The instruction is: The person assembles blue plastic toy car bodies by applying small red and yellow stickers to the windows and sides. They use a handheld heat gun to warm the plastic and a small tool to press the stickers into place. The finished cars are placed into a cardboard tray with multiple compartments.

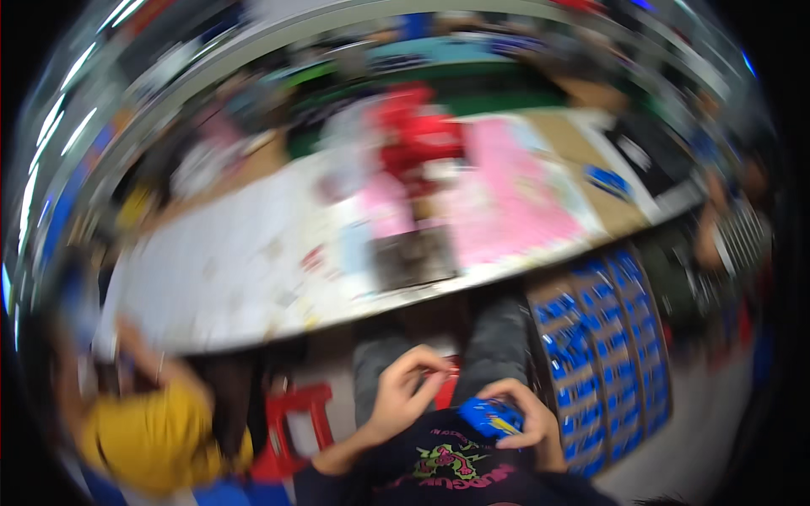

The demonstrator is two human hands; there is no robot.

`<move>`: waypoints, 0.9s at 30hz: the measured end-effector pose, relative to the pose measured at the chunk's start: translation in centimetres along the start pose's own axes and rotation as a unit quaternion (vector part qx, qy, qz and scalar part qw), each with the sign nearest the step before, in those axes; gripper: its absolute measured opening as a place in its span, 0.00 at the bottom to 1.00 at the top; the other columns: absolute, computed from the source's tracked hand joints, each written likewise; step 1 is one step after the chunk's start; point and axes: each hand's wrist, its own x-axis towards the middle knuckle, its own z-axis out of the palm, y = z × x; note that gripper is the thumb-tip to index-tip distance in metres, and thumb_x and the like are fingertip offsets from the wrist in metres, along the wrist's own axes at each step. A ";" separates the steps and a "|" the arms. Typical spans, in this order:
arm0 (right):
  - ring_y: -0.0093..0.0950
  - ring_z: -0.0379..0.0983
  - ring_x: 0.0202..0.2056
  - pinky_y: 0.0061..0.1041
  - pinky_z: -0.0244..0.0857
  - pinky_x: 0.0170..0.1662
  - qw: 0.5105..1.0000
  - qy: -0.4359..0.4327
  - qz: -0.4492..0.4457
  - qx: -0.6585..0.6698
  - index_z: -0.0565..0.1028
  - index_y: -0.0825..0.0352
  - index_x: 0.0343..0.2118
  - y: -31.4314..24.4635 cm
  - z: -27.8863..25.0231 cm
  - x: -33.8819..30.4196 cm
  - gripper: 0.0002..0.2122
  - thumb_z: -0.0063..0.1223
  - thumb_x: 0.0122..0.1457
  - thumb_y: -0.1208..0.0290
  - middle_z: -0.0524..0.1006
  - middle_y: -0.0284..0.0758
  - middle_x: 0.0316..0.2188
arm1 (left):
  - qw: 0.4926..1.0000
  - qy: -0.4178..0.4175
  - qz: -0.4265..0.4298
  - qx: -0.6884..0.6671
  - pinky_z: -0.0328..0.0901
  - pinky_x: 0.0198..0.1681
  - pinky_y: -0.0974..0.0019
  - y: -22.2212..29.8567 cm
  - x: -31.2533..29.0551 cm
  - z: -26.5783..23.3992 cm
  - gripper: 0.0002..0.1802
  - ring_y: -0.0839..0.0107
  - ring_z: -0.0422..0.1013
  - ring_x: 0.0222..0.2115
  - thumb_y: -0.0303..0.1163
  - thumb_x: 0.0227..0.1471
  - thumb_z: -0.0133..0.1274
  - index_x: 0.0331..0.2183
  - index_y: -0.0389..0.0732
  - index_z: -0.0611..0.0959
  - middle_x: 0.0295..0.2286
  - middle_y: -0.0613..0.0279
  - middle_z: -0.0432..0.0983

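In my right hand [533,419] is a small, glossy blue plastic piece [489,415] with a yellow marking, gripped between thumb and fingers above my lap. My left hand [403,395] is raised just to the left of it, thumb and fingertips drawn together in a pinch. Whatever may be between those fingertips is too small and blurred to make out. The two hands are apart, and the left does not touch the blue piece.
Ahead is a white table [228,253] bearing a red bench machine [418,126] and a pink sheet [515,194]. A divided cardboard tray [603,363] of several blue pieces lies right. A red stool [299,413] and a person in yellow [156,438] are left; another person [738,240] sits right.
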 end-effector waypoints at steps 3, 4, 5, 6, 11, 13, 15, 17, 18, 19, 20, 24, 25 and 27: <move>0.27 0.63 0.43 0.24 0.55 0.47 0.996 0.033 0.037 0.070 0.59 0.73 0.44 2.0 1.1 -1.3 0.34 0.64 0.30 0.70 0.65 0.40 0.40 | 0.998 0.055 -0.001 0.012 0.60 0.37 0.74 -0.1 -1.8 -1.3 0.06 0.76 0.64 0.32 0.18 0.46 0.44 0.32 0.32 0.71 0.30 0.60 0.66; 0.28 0.63 0.43 0.24 0.55 0.47 0.995 0.029 0.038 0.085 0.59 0.73 0.43 2.4 1.2 -1.1 0.34 0.65 0.30 0.70 0.65 0.40 0.39 | 0.996 0.084 0.005 0.032 0.60 0.36 0.74 0.0 -2.9 -1.9 0.06 0.77 0.64 0.32 0.18 0.46 0.44 0.32 0.33 0.72 0.30 0.61 0.66; 0.28 0.63 0.43 0.24 0.55 0.46 0.994 -0.003 0.043 0.098 0.59 0.73 0.43 2.4 1.5 -0.6 0.34 0.65 0.30 0.71 0.65 0.40 0.39 | 0.990 0.127 0.012 0.055 0.59 0.36 0.75 0.4 -4.1 -2.4 0.07 0.77 0.64 0.32 0.18 0.46 0.45 0.32 0.33 0.72 0.29 0.62 0.67; 0.28 0.63 0.42 0.24 0.55 0.46 0.994 -0.015 0.047 0.098 0.59 0.73 0.43 2.3 1.6 -0.3 0.34 0.65 0.30 0.71 0.66 0.40 0.39 | 0.986 0.150 0.021 0.067 0.59 0.36 0.75 0.3 -4.7 -3.0 0.07 0.77 0.65 0.31 0.19 0.46 0.45 0.32 0.33 0.72 0.29 0.62 0.67; 0.28 0.65 0.41 0.24 0.56 0.45 0.995 -0.085 0.030 0.051 0.59 0.73 0.43 2.0 2.9 1.6 0.34 0.64 0.31 0.72 0.66 0.41 0.38 | 0.865 0.396 0.104 0.289 0.61 0.28 0.77 -0.3 -7.7 -9.8 0.14 0.78 0.68 0.25 0.19 0.42 0.46 0.36 0.36 0.72 0.24 0.62 0.72; 0.28 0.65 0.40 0.24 0.57 0.45 0.991 -0.109 0.042 0.069 0.59 0.73 0.43 2.2 3.5 1.9 0.34 0.64 0.31 0.72 0.67 0.41 0.38 | 0.791 0.488 0.107 0.354 0.61 0.27 0.76 -2.0 -10.3 -14.7 0.20 0.78 0.66 0.22 0.18 0.43 0.46 0.42 0.35 0.66 0.24 0.62 0.71; 0.27 0.65 0.40 0.23 0.57 0.44 0.986 -0.135 0.049 0.082 0.59 0.73 0.43 2.3 4.0 2.1 0.33 0.64 0.31 0.71 0.67 0.41 0.37 | 0.796 0.561 0.094 0.209 0.60 0.27 0.81 -5.1 -15.0 -19.5 0.20 0.81 0.65 0.23 0.19 0.45 0.46 0.43 0.34 0.64 0.24 0.63 0.70; 0.26 0.66 0.39 0.23 0.57 0.43 0.987 -0.146 0.045 0.052 0.60 0.73 0.43 2.1 4.6 2.7 0.33 0.64 0.31 0.71 0.68 0.40 0.37 | 0.793 0.563 0.081 0.220 0.60 0.28 0.80 -6.2 -17.0 -18.9 0.19 0.82 0.64 0.24 0.19 0.46 0.45 0.43 0.35 0.65 0.25 0.63 0.69; 0.26 0.66 0.38 0.22 0.57 0.43 0.984 -0.158 0.036 0.075 0.60 0.73 0.43 2.6 4.8 3.1 0.33 0.64 0.31 0.71 0.68 0.40 0.36 | 0.791 0.549 0.083 0.258 0.60 0.29 0.80 -4.2 -16.6 -17.1 0.18 0.81 0.65 0.25 0.19 0.47 0.44 0.43 0.35 0.66 0.25 0.63 0.69; 0.25 0.66 0.37 0.21 0.57 0.42 0.982 -0.162 0.041 0.089 0.61 0.73 0.43 2.7 5.0 3.2 0.32 0.64 0.31 0.71 0.68 0.39 0.36 | 0.827 0.506 0.090 0.229 0.61 0.30 0.78 -1.6 -14.5 -14.6 0.17 0.81 0.65 0.26 0.20 0.46 0.45 0.42 0.35 0.66 0.26 0.63 0.69; 0.25 0.66 0.37 0.20 0.57 0.41 0.980 -0.165 0.054 0.098 0.61 0.72 0.43 2.8 5.1 3.0 0.32 0.64 0.32 0.71 0.69 0.38 0.36 | 0.861 0.462 0.094 0.190 0.61 0.31 0.77 1.2 -12.0 -11.1 0.17 0.80 0.65 0.27 0.21 0.46 0.45 0.41 0.35 0.67 0.27 0.63 0.69; 0.25 0.65 0.39 0.23 0.58 0.42 0.976 -0.144 0.164 -0.006 0.65 0.71 0.41 2.1 5.8 3.2 0.31 0.63 0.31 0.65 0.68 0.35 0.34 | 0.882 0.010 0.414 0.223 0.59 0.32 0.67 8.1 -3.5 0.6 0.16 0.67 0.65 0.27 0.23 0.37 0.48 0.35 0.33 0.72 0.25 0.59 0.66; 0.25 0.65 0.39 0.23 0.59 0.42 0.970 -0.081 0.230 -0.012 0.65 0.71 0.41 0.2 7.2 3.4 0.31 0.63 0.31 0.64 0.69 0.35 0.33 | 0.860 -0.149 0.458 0.170 0.59 0.29 0.65 8.5 -1.2 4.0 0.19 0.65 0.64 0.27 0.23 0.33 0.48 0.35 0.32 0.71 0.24 0.58 0.64; 0.25 0.64 0.40 0.24 0.57 0.43 0.958 -0.046 0.281 -0.032 0.64 0.70 0.41 -1.5 8.2 3.4 0.30 0.63 0.32 0.64 0.69 0.36 0.34 | 0.820 -0.194 0.488 0.229 0.56 0.27 0.67 8.5 -0.7 9.2 0.27 0.67 0.60 0.23 0.27 0.34 0.47 0.42 0.34 0.67 0.22 0.62 0.60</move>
